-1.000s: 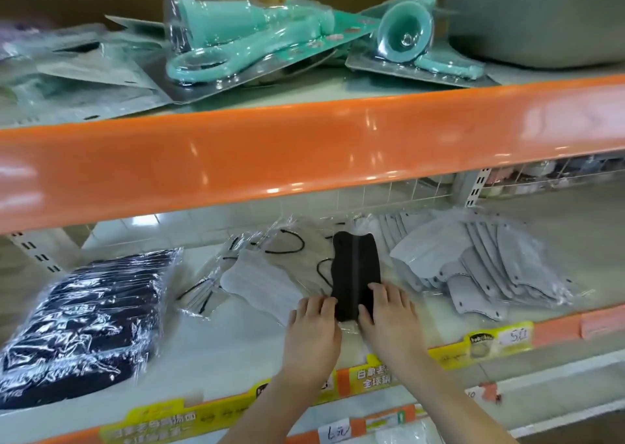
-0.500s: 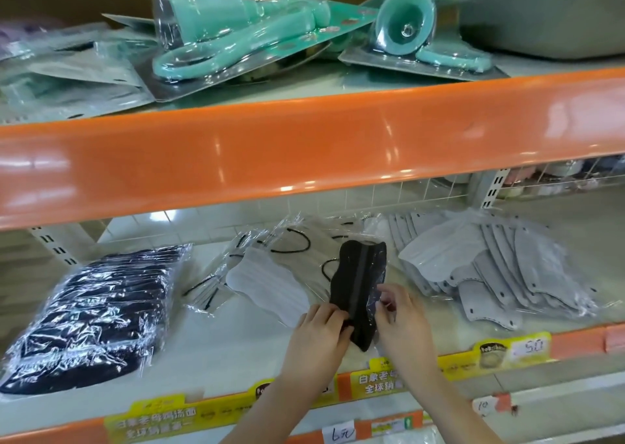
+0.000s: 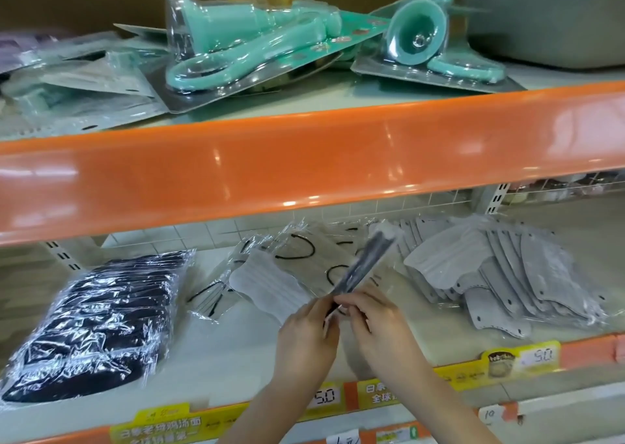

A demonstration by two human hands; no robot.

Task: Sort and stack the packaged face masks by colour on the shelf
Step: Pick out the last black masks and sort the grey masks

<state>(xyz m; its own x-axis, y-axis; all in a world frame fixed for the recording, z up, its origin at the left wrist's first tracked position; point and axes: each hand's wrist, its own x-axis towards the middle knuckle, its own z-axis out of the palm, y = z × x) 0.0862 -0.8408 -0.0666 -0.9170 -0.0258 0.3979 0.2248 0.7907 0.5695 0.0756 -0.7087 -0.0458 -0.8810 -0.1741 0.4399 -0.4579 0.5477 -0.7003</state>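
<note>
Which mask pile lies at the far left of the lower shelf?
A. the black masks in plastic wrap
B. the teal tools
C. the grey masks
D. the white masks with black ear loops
A: the wrapped black mask stack lies at the far left of the lower shelf, left of the white masks and the grey masks.

Lighting is bright and even, from overhead. Broad white glare streaks run along the glossy orange beam (image 3: pixel 304 159), and small highlights speckle the wrapped black masks (image 3: pixel 91 321). The lower shelf (image 3: pixel 236 359) sits in soft shade beneath the beam. The held mask (image 3: pixel 367 261) is motion-blurred. Wide-angle distortion bows the beam, and frame edges are soft.
</note>
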